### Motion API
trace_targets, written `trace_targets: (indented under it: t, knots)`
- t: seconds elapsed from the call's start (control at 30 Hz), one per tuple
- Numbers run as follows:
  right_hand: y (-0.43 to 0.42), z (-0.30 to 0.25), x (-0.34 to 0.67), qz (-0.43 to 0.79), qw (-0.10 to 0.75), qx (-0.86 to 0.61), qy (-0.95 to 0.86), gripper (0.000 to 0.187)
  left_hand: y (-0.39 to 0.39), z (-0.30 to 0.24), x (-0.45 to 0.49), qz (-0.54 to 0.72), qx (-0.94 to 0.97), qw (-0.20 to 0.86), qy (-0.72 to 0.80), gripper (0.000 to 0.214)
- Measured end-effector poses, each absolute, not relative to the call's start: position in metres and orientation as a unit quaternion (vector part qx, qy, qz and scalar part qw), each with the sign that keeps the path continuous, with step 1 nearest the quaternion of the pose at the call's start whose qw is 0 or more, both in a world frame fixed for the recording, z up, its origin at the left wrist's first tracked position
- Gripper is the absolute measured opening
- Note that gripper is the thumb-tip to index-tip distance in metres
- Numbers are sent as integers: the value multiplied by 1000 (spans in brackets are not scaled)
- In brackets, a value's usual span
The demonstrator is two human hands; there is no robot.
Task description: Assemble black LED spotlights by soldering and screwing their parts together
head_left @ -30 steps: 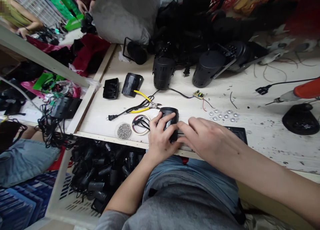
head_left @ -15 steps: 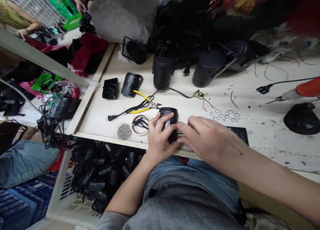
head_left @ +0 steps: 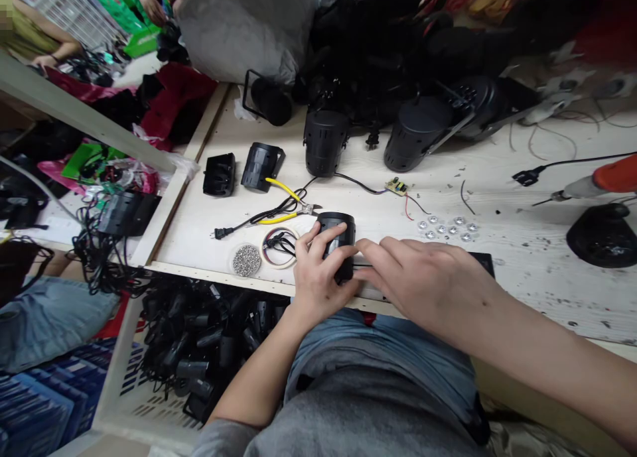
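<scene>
Left fingers (head_left: 323,243) around black housing (head_left: 340,241); right fingers (head_left: 374,254), hold unclear; dish (head_left: 232,255) of metal bits (head_left: 247,261)

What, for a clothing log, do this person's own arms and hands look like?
The left hand and right hand are bare, without visible gloves, rings or watch. A grey sleeve stops short of the left forearm; no right sleeve shows.

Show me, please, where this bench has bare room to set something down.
Bare patches lie between the wooden divider and the leftmost plug, and between the held black housing and the circuit board. It is crowded around the yellow-handled pliers.
</scene>
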State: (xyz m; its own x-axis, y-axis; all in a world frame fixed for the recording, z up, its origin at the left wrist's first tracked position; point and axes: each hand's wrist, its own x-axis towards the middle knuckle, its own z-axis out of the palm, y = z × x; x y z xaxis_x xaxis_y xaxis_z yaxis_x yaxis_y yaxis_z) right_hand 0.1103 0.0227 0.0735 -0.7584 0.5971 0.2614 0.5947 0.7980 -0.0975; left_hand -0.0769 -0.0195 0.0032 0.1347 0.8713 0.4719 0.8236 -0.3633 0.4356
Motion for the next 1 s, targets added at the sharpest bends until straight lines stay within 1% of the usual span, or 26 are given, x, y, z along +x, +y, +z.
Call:
trace_targets:
  t: [0.07,0.17,0.23,0.3,0.33,0.4,0.47,0.5,0.6,0.73,0.8,0.9,0.93,1.0]
  knots:
    - [22,76,111,4,137,-307,-942,22,-19,3,-77,336,750,34,568,26]
    - [23,77,112,65,159,-279,-945,33,-19,4,-76,329,747,34,576,24]
    - [24,76,113,119,176,-262,-941,34,-19,5,-76,333,748,34,573,23]
    - [25,73,112,144,177,-258,-939,31,-19,5,-76,335,749,34,571,22]
    - [25,71,112,130,172,-267,-939,27,-19,5,-76,334,749,34,571,23]
    - [24,70,112,58,157,-302,-938,20,-19,4,-76,329,749,36,574,26]
    - [22,71,112,1,142,-320,-937,20,-20,5,-76,322,748,37,579,28]
    - [22,72,113,-5,136,-317,-939,22,-20,5,-75,320,748,37,581,28]
    - [22,75,114,42,146,-284,-947,33,-20,6,-74,315,747,34,585,24]
    - [25,71,114,115,191,-251,-942,35,-20,6,-74,315,749,31,582,20]
    - [25,69,114,95,174,-273,-941,29,-20,6,-74,319,751,30,577,23]
    - [24,68,115,25,138,-314,-939,20,-20,6,-75,323,753,30,572,28]
    - [23,69,116,17,135,-314,-940,20,-20,6,-74,322,753,31,574,28]
    - [23,71,117,35,141,-296,-944,27,-20,7,-74,319,751,34,577,26]
